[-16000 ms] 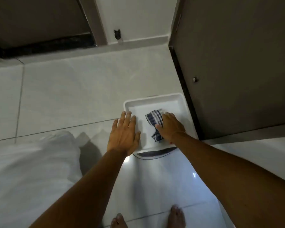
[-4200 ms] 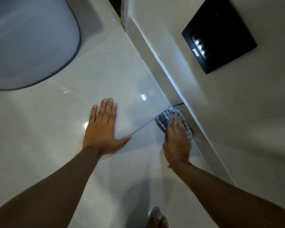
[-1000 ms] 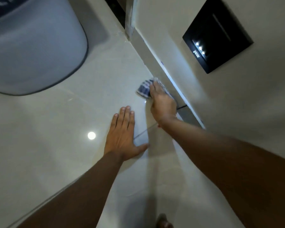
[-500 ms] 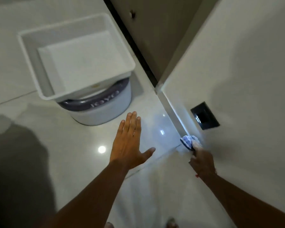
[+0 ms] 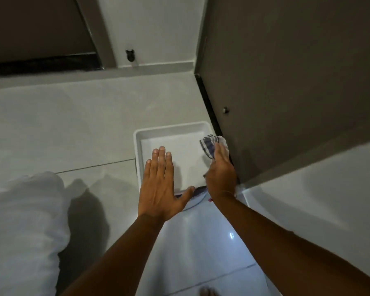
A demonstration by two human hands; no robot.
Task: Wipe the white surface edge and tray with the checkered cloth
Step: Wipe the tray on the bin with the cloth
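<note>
A white rectangular tray [image 5: 158,133] sits on a round grey-rimmed container on the tiled floor, beside a dark cabinet. My right hand [image 5: 221,174] grips the blue-and-white checkered cloth [image 5: 209,145] bunched at the tray's right rim. My left hand [image 5: 160,186] is flat with fingers spread over the tray's near left part; whether it touches the tray I cannot tell. The white skirting edge [image 5: 247,196] runs along the floor just right of my right wrist.
A dark cabinet door [image 5: 286,82] with a small knob [image 5: 225,110] stands right of the tray. A white cloth bundle [image 5: 24,227] lies at the lower left. A bare foot [image 5: 207,292] shows at the bottom edge. Grey floor tiles [image 5: 73,129] spread to the left.
My right hand has carried the cloth from the skirting edge near the black wall plate over to the tray's right rim. My left hand has moved from the floor to above the tray.
</note>
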